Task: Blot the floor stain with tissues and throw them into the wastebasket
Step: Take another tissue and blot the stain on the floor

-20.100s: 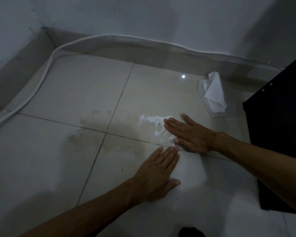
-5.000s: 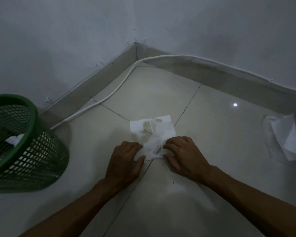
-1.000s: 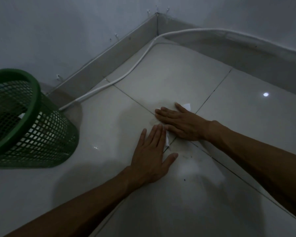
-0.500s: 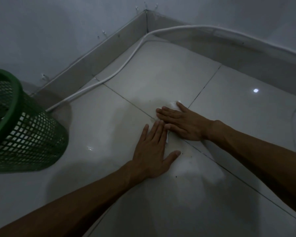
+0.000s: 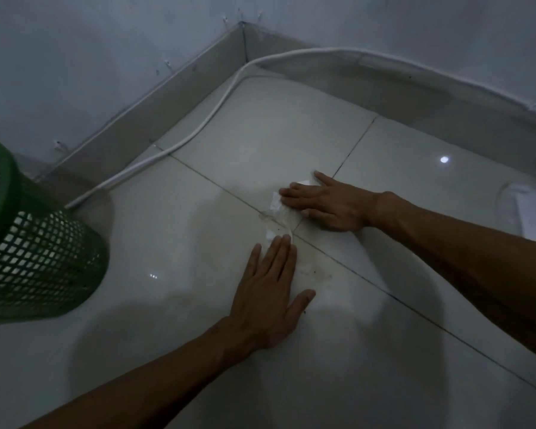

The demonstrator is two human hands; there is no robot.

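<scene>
A wet, see-through white tissue (image 5: 278, 215) lies flat on the pale floor tiles where two grout lines cross. My right hand (image 5: 328, 201) presses flat on its far right part, fingers pointing left. My left hand (image 5: 271, 291) rests flat on the floor just below it, fingertips touching the tissue's near edge. Faint brownish stain marks (image 5: 310, 269) show on the tile beside my left hand. The green mesh wastebasket (image 5: 31, 243) stands at the left edge.
A white cable (image 5: 198, 131) runs along the grey skirting into the room corner. At the right edge lies a pack of white tissues (image 5: 532, 209), partly cut off. A small ceiling light reflects on the tile (image 5: 444, 159).
My hands have slid apart, left hand toward me and right hand slightly right, uncovering more of the wet tissue between them. The view has shifted a little, showing the tissue pack again.
</scene>
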